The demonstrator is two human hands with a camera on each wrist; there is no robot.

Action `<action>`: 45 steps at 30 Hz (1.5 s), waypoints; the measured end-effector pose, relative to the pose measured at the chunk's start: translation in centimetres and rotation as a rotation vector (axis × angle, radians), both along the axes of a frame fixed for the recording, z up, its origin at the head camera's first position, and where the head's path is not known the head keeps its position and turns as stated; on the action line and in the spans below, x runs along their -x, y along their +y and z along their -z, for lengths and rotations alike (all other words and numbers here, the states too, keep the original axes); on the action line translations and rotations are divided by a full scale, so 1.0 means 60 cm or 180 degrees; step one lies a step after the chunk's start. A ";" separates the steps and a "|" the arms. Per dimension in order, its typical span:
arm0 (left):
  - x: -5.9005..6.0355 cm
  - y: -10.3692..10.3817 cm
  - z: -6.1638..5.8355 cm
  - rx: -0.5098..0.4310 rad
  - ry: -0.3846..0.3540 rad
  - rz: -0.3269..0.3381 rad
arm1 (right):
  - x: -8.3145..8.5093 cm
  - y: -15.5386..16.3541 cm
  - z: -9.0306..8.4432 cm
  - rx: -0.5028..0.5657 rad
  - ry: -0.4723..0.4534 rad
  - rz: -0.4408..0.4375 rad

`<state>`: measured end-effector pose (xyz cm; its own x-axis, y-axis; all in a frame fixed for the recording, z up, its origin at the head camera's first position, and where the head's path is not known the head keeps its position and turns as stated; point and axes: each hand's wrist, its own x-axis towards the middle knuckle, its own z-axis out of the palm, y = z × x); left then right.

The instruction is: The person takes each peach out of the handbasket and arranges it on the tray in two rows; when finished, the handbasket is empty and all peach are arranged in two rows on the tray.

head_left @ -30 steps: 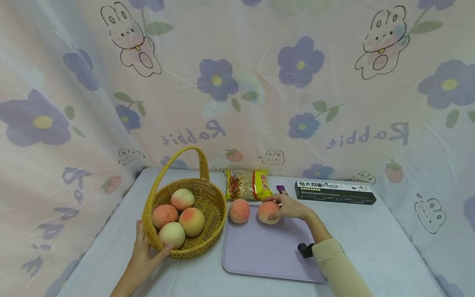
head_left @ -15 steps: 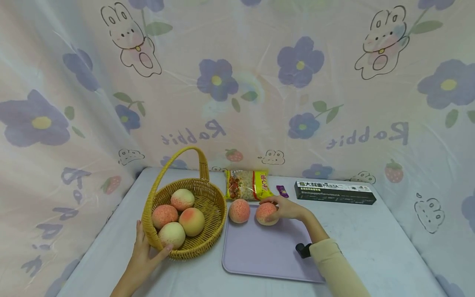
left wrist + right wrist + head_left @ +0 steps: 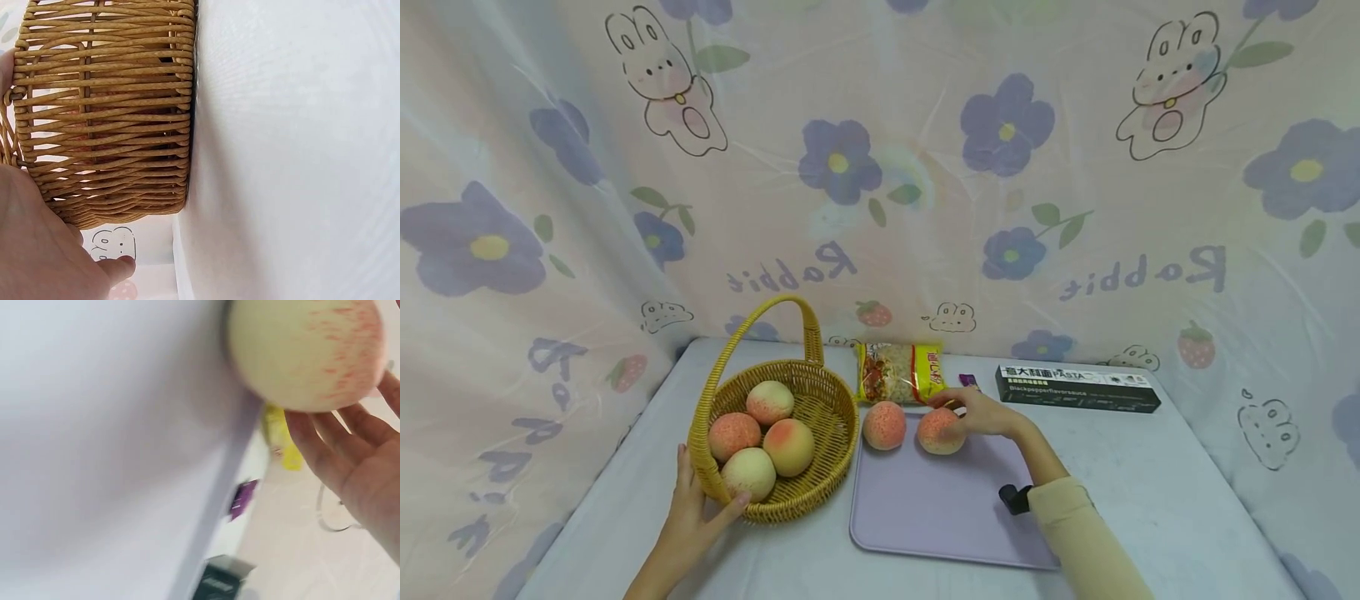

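A yellow wicker basket [image 3: 805, 508] with a tall arched handle stands on the left, holding several peaches [image 3: 790, 447]. My left hand [image 3: 688, 517] grips its near left side, the thumb at the rim by the pale peach. In the left wrist view, that hand [image 3: 44, 244] lies against the woven wall. On the right, a lilac tray [image 3: 940, 521] bears a pink peach [image 3: 883, 426] at its far left corner. Beside it, my right hand [image 3: 988, 415] holds another peach [image 3: 938, 432]. The right wrist view shows fingers [image 3: 319, 447] around this pale, red-speckled peach, low over the tray.
Behind the tray lie a yellow food packet [image 3: 898, 373] and a small purple wrapped piece [image 3: 968, 382], partly hidden by the right hand. A black and white pasta box [image 3: 1078, 389] sits at the back right. A printed rabbit curtain [image 3: 910, 250] encloses the white table [image 3: 1180, 500].
My right hand and its peach have shifted slightly left, nearer the other peach on the tray. The left hand and the basket have stayed in place.
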<state>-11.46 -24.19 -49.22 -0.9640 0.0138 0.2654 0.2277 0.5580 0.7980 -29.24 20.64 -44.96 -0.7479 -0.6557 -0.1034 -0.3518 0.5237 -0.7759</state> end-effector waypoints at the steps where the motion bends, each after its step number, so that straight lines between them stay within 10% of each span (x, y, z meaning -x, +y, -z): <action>1: 0.000 0.000 -0.001 0.0003 0.0000 -0.0004 | 0.002 -0.004 -0.005 0.0033 -0.0005 -0.0031; 23: -0.003 -0.011 -0.005 -0.0003 0.0010 -0.0037 | 0.024 -0.313 -0.169 -0.0012 0.0221 -0.0824; 36: 0.004 0.002 0.004 -0.0130 0.0110 0.0018 | 0.031 -0.412 -0.120 -0.0177 -0.0179 -0.1225; 45: 0.001 0.001 0.005 -0.0156 0.0142 -0.0014 | 0.030 -0.446 -0.096 -0.0619 0.0077 -0.1411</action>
<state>-11.51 -24.10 -49.54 -0.9512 -0.0046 0.3084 0.2613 0.5194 0.8136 -31.02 -6.13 -39.21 -0.4046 -0.8819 -0.2418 -0.5906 0.4539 -0.6673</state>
